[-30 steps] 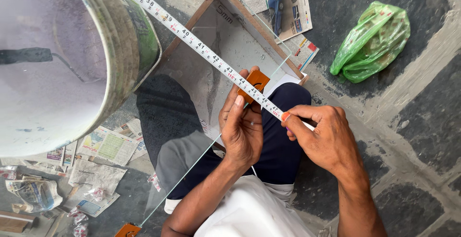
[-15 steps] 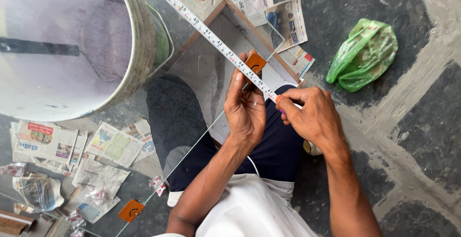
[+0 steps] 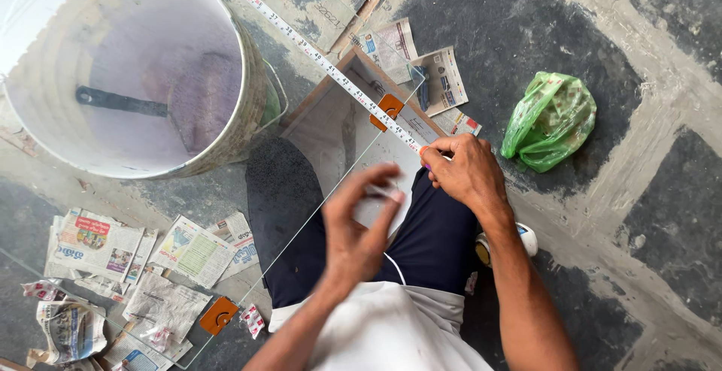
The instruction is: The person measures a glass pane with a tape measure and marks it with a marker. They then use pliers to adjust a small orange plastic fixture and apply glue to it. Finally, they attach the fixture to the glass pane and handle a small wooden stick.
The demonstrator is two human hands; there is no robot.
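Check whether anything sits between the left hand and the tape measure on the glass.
Nothing visible blocks it. The left hand, blurred, hovers over the glass sheet, a short way below the tape measure. Only bare glass lies between them. The right hand pins the tape's near end, off to the side.

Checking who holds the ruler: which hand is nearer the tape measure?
Right. The right hand grips the tape measure at its near end; the left hand hangs blurred below it, apart from it.
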